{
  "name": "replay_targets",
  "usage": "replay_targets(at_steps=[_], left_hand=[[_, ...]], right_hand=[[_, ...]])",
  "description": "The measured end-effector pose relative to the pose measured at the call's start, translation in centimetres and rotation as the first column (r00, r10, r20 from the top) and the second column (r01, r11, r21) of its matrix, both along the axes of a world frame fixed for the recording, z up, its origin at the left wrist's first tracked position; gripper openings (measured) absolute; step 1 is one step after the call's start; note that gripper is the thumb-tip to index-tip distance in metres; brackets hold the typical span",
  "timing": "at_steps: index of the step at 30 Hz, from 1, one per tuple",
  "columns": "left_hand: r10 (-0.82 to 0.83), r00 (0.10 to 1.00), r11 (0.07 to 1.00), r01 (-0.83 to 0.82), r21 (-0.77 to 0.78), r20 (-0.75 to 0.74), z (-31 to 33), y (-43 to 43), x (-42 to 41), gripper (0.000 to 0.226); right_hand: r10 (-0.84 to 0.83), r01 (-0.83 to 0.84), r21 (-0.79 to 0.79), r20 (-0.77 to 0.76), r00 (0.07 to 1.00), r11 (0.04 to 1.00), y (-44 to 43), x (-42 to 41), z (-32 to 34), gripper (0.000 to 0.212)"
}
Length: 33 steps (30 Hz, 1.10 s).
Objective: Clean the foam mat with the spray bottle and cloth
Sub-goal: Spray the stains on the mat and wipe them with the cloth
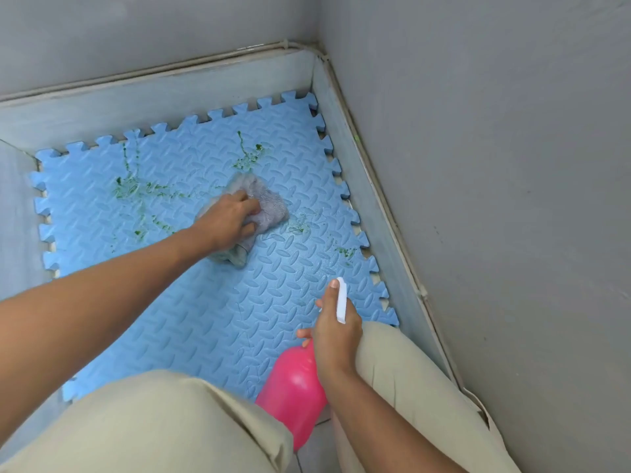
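Observation:
A blue interlocking foam mat (191, 302) lies on the floor in a room corner. Green smears (136, 189) mark its far left, its far middle and a spot near its right edge. My left hand (228, 220) presses a crumpled grey cloth (266, 206) onto the middle of the mat, just below the far-middle smears. My right hand (336, 331) grips the neck of a pink spray bottle (293, 397) with a white nozzle head (341, 300). The bottle hangs over the mat's near right corner, nozzle pointing away from me.
Grey walls (495, 165) meet at the far right corner, with a pale skirting (345, 155) and a thin cable running along the base. My knees in beige trousers (170, 428) rest at the mat's near edge.

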<state>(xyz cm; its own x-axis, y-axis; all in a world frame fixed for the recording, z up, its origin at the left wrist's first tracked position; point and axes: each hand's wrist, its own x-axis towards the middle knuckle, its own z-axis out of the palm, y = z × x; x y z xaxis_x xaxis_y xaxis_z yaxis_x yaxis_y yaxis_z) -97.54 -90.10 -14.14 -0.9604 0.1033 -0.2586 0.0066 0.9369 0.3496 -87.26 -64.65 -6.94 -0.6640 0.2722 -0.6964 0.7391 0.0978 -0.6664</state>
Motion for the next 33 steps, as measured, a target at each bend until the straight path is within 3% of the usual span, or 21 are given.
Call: replay_targets(at_steps=[3, 5, 7, 9, 11, 14, 16, 19, 22, 25, 27, 30, 32, 33], left_hand=[[-0.165, 0.986, 0.98, 0.168, 0.11, -0.037, -0.6, 4.6, -0.6, 0.028], [-0.368, 0.927, 0.916, 0.374, 0.149, -0.065, -0.6, 9.3, -0.8, 0.038], [-0.555, 0.827, 0.817, 0.562, 0.132, -0.087, -0.6, 13.5, -0.7, 0.038], [-0.633, 0.766, 0.766, 0.64, 0.053, -0.115, -0.7, 15.6, -0.6, 0.03], [-0.618, 0.779, 0.784, 0.621, 0.0, -0.108, -0.2, 15.5, -0.6, 0.041], [-0.543, 0.835, 0.84, 0.539, -0.069, -0.092, -0.1, 13.0, -1.4, 0.045], [-0.383, 0.916, 0.924, 0.378, -0.06, -0.123, -0.3, 10.0, -2.0, 0.045], [0.012, 0.992, 0.998, -0.02, -0.055, -0.126, 0.0, 2.9, -1.5, 0.044], [0.384, 0.92, 0.917, -0.391, -0.084, -0.08, 0.1, -4.7, 1.3, 0.046], [0.564, 0.824, 0.816, -0.565, -0.12, -0.045, 0.0, -8.7, 5.3, 0.051], [0.524, 0.85, 0.845, -0.526, -0.093, -0.046, 0.0, -8.6, 7.6, 0.048], [0.222, 0.974, 0.975, -0.223, -0.018, -0.051, 0.2, -5.4, 11.3, 0.041], [0.011, 1.0, 1.0, -0.011, -0.029, -0.019, 0.4, -3.6, 13.8, 0.04], [-0.016, 1.0, 0.999, 0.016, -0.04, -0.013, 0.5, -3.5, 14.7, 0.039]], right_hand=[[-0.081, 0.079, -0.033, -0.034, 0.996, 0.996, 0.4, -1.2, 0.8, 0.039], [-0.106, 0.103, -0.037, -0.096, 0.99, 0.994, 1.0, -2.6, 1.3, 0.039], [-0.075, 0.074, -0.012, -0.15, 0.986, 0.997, 1.8, -3.8, 1.4, 0.042], [-0.049, 0.047, -0.012, -0.158, 0.986, 0.999, 2.7, -4.5, 1.4, 0.048], [-0.032, 0.029, -0.026, -0.139, 0.99, 0.999, 3.2, -4.7, 1.3, 0.054], [-0.018, 0.011, -0.055, -0.127, 0.992, 0.998, 2.6, -4.9, 1.6, 0.044], [0.041, -0.048, -0.054, -0.125, 0.991, 0.997, 2.2, -4.7, 1.2, 0.045], [0.153, -0.161, -0.08, -0.098, 0.983, 0.984, 1.0, -4.3, 0.3, 0.051], [0.214, -0.218, -0.121, -0.044, 0.976, 0.969, -0.3, -4.5, -0.2, 0.051], [0.297, -0.294, -0.132, -0.001, 0.955, 0.947, -1.3, -4.8, -0.4, 0.047], [0.38, -0.376, -0.126, 0.012, 0.925, 0.918, -2.1, -4.6, -0.6, 0.05], [0.51, -0.506, -0.108, 0.016, 0.86, 0.856, -3.2, -4.1, -0.6, 0.058], [0.6, -0.596, -0.108, 0.009, 0.8, 0.796, -3.9, -3.7, -0.4, 0.058], [0.639, -0.634, -0.111, 0.008, 0.769, 0.765, -4.1, -3.4, -0.2, 0.057]])
